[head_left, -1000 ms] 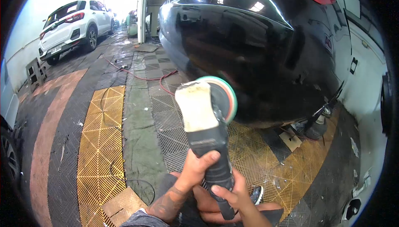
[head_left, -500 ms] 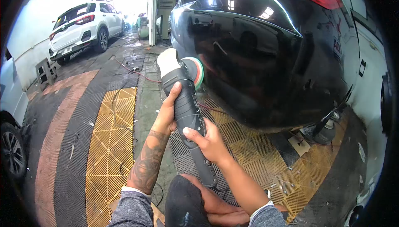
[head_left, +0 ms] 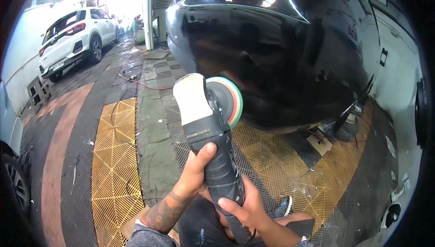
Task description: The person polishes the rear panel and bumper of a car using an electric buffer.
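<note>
A car polisher with a black body and a cream-coloured head cover points up and away from me. Its round pad, layered in green, white and red, faces the black car's bumper; I cannot tell whether they touch. My left hand wraps the body just below the head, thumb on top. Lower down, my right hand grips the handle with its thumb across it. Most of the fingers are hidden behind the tool.
Behind to the left stands a white car, with a grey stool near it. A red cord lies on the floor. Yellow grid tiles and dark mats cover the ground. A cardboard piece lies under the bumper's right side.
The polisher has come lower and nearer to me, and appears larger in view. Both hands have moved down with it. My view has shifted a little to the right.
</note>
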`<action>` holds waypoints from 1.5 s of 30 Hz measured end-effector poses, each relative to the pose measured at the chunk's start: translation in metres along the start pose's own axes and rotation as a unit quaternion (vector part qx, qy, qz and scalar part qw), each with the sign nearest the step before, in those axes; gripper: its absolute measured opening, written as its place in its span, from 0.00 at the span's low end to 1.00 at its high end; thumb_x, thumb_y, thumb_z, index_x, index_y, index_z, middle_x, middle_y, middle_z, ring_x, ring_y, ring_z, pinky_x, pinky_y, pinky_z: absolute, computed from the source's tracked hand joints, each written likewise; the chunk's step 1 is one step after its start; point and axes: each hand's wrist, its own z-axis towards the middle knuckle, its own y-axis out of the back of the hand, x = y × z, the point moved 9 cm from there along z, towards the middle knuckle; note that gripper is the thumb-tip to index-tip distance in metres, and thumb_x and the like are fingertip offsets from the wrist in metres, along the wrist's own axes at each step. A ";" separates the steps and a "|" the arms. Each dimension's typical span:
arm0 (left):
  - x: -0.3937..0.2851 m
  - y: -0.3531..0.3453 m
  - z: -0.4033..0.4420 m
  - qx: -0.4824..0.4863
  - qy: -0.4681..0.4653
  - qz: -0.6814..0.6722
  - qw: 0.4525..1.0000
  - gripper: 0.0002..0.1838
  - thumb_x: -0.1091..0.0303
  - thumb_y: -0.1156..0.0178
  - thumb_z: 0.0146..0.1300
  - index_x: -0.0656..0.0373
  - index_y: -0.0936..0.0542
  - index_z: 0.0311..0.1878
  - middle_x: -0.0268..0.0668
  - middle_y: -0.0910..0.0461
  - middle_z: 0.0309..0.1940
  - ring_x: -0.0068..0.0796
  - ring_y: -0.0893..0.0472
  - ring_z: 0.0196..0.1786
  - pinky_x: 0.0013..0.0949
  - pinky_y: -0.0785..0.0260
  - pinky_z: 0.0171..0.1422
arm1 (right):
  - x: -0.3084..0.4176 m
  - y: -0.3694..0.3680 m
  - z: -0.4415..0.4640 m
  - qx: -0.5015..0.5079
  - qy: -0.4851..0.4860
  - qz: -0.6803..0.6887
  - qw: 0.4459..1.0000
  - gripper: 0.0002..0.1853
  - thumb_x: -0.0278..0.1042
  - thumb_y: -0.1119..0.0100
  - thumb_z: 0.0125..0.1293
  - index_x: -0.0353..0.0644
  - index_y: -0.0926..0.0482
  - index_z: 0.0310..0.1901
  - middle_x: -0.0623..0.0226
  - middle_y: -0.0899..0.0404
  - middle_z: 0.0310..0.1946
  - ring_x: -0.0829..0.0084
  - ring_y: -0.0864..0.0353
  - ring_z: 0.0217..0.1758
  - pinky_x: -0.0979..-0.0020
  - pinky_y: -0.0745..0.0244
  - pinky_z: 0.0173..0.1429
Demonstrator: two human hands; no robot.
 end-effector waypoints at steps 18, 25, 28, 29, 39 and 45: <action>0.032 -0.041 -0.024 0.037 -0.046 0.029 0.998 0.27 0.58 0.27 0.63 0.65 0.23 0.59 0.36 0.18 0.49 0.26 0.20 0.51 0.33 0.26 0.58 | -0.021 0.044 -0.045 -0.012 0.035 -0.053 0.998 0.40 0.43 0.27 0.62 0.29 0.34 0.68 0.57 0.20 0.54 0.68 0.20 0.57 0.62 0.27 0.66; -0.007 0.019 0.016 -0.029 -0.046 0.023 0.998 0.31 0.48 0.33 0.69 0.63 0.27 0.63 0.37 0.19 0.48 0.27 0.17 0.45 0.32 0.21 0.51 | -0.018 0.008 0.032 0.023 0.030 -0.013 0.999 0.40 0.41 0.27 0.61 0.27 0.32 0.68 0.58 0.21 0.57 0.70 0.23 0.60 0.66 0.30 0.68; -0.007 0.018 0.017 -0.029 -0.057 0.019 0.998 0.31 0.48 0.34 0.69 0.63 0.27 0.63 0.38 0.19 0.48 0.27 0.18 0.46 0.31 0.22 0.51 | -0.018 0.008 0.034 0.027 0.036 0.000 0.999 0.39 0.42 0.27 0.61 0.27 0.32 0.68 0.58 0.21 0.57 0.70 0.23 0.59 0.67 0.30 0.67; -0.005 0.014 0.012 -0.032 -0.067 0.038 0.997 0.32 0.48 0.33 0.68 0.63 0.27 0.64 0.38 0.20 0.49 0.27 0.18 0.47 0.32 0.22 0.52 | -0.019 0.011 0.027 0.023 0.038 -0.007 0.999 0.39 0.42 0.27 0.61 0.27 0.32 0.68 0.58 0.21 0.57 0.70 0.22 0.59 0.66 0.29 0.67; 0.068 -0.074 -0.031 0.035 -0.074 0.129 0.988 0.26 0.63 0.22 0.59 0.65 0.19 0.57 0.36 0.15 0.48 0.25 0.18 0.51 0.33 0.24 0.58 | -0.055 0.099 -0.073 -0.034 0.025 -0.057 0.997 0.45 0.47 0.23 0.56 0.28 0.31 0.68 0.54 0.19 0.56 0.66 0.20 0.60 0.61 0.28 0.68; 0.061 -0.066 -0.029 0.031 -0.085 0.117 0.989 0.25 0.62 0.22 0.60 0.64 0.19 0.56 0.35 0.15 0.47 0.24 0.18 0.50 0.33 0.24 0.57 | -0.048 0.092 -0.065 -0.027 0.006 -0.048 0.998 0.39 0.44 0.24 0.57 0.30 0.28 0.65 0.57 0.18 0.54 0.66 0.19 0.58 0.62 0.26 0.66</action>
